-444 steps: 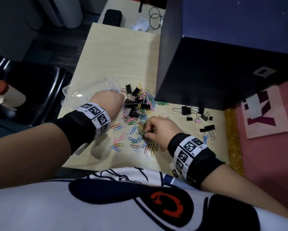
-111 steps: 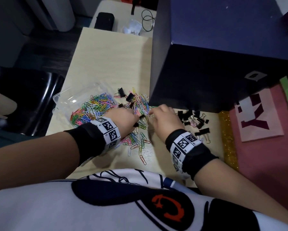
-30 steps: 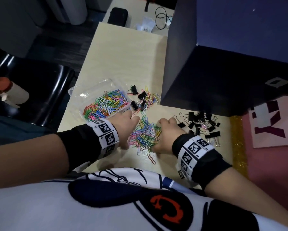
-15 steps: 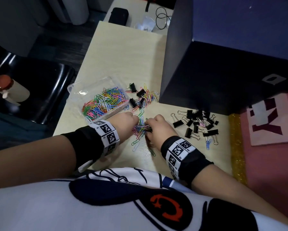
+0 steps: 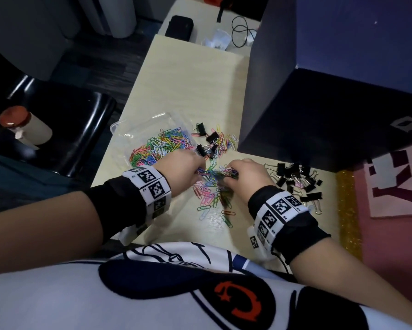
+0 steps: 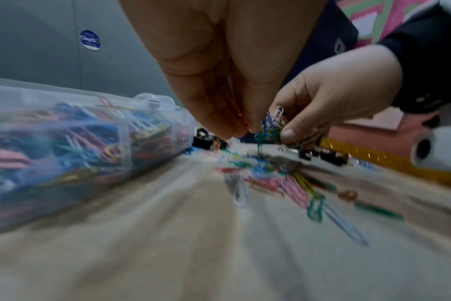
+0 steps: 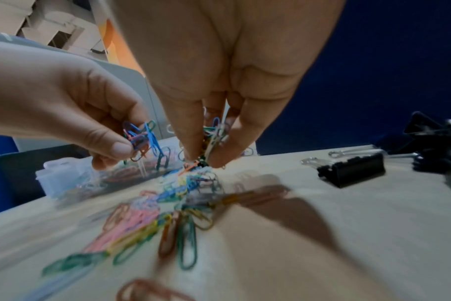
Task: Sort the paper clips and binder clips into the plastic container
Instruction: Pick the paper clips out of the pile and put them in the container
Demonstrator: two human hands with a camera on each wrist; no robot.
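Paper clips (image 5: 212, 186): thin coloured wire, light, springy, slick on the smooth counter (image 5: 188, 75); they snag into each other, so a pinch lifts a tangled bunch, not one. Loose heap lies at counter centre, between the two hands. Left hand (image 5: 181, 170) pinches a small bunch, thumb against fingertips; right hand (image 5: 245, 177) pinches another bunch just beside it, low over the heap. Best hold, by my judgement: gather from the sides and pinch the knot's middle; stragglers will likely drop from the edges. Plastic container (image 5: 138, 129), clear, thin-walled, likely to slide if knocked, sits at 10 o'clock from the heap, already holding many clips. A mixed patch of clips and black binder clips (image 5: 207, 141) lies at 12 o'clock. More binder clips (image 5: 295, 179), stiff and heavier, are heaped at 3 o'clock; take those by the black body. Big dark box (image 5: 331, 91) at 1 o'clock.
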